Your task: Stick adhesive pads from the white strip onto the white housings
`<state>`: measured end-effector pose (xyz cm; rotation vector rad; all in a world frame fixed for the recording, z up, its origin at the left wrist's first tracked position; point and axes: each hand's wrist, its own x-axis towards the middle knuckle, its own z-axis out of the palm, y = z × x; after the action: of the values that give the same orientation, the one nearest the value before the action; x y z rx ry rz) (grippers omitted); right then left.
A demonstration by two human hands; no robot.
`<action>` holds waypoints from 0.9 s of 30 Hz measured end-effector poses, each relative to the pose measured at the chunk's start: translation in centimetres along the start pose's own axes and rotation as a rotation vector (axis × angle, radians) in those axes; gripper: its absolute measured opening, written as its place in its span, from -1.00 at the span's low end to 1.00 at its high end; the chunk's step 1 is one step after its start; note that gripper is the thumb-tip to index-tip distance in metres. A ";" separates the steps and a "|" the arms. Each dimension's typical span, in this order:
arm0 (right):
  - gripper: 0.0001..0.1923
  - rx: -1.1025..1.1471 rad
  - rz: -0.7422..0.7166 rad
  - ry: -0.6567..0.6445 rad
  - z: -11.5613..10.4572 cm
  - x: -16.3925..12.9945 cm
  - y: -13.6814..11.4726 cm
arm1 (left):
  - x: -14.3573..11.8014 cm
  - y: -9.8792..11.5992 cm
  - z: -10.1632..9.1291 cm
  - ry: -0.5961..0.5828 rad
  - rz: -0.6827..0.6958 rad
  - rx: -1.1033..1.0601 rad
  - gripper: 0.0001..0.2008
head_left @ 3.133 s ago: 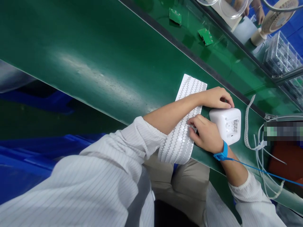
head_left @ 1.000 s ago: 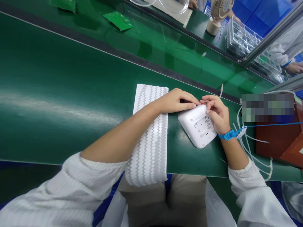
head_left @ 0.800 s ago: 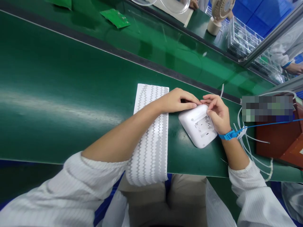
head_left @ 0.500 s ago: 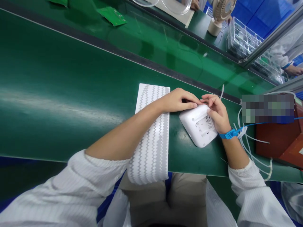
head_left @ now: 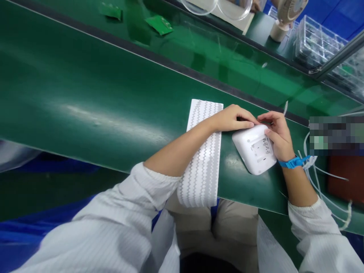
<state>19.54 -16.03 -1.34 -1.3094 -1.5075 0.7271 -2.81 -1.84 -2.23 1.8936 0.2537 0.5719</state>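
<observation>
One white, smooth plastic housing [head_left: 249, 149], a rounded square, lies on the green worktop [head_left: 159, 106] beneath the fingers of both hands. The left hand [head_left: 239, 118] is bent, its thumb and fingertips on the far edge, the gap between them narrow. The right hand [head_left: 276, 133] is half curled, thumb on the corner; whether either grips is unclear. One recess below the right thumb shows metal contacts. One white sheet with grey zigzag rows [head_left: 203, 167] runs under the left forearm. Beyond the left hand lie two green circuit boards [head_left: 159, 25]; beyond the right, clear compartmented trays [head_left: 318, 43] hold blurred contents.
</observation>
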 end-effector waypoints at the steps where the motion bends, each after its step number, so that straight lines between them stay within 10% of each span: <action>1: -0.60 -0.033 -0.033 0.029 -0.1 0.0 -0.3 | 0.0 0.0 0.0 -0.003 0.001 -0.003 -0.77; 6: -0.81 -0.261 -0.321 0.227 1.9 -2.1 -6.0 | 0.2 0.0 0.1 -0.005 0.016 -0.009 -0.77; 10: -0.73 -0.153 -0.324 -0.182 7.5 -6.0 -9.6 | 0.4 -0.3 0.1 -0.003 0.021 -0.035 -0.78; 16: -0.81 -0.432 -0.114 -0.233 13.1 -8.0 -7.2 | 0.8 -0.5 0.3 0.012 0.022 -0.035 -0.78; 27: -0.94 -0.556 -0.026 -0.240 13.5 -7.2 -6.9 | 1.2 -0.7 0.6 0.031 0.057 -0.075 -0.78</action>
<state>4.07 -22.53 -1.94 -1.6461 -2.0112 0.4718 -1.40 -1.49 -2.73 1.8258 0.1962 0.6416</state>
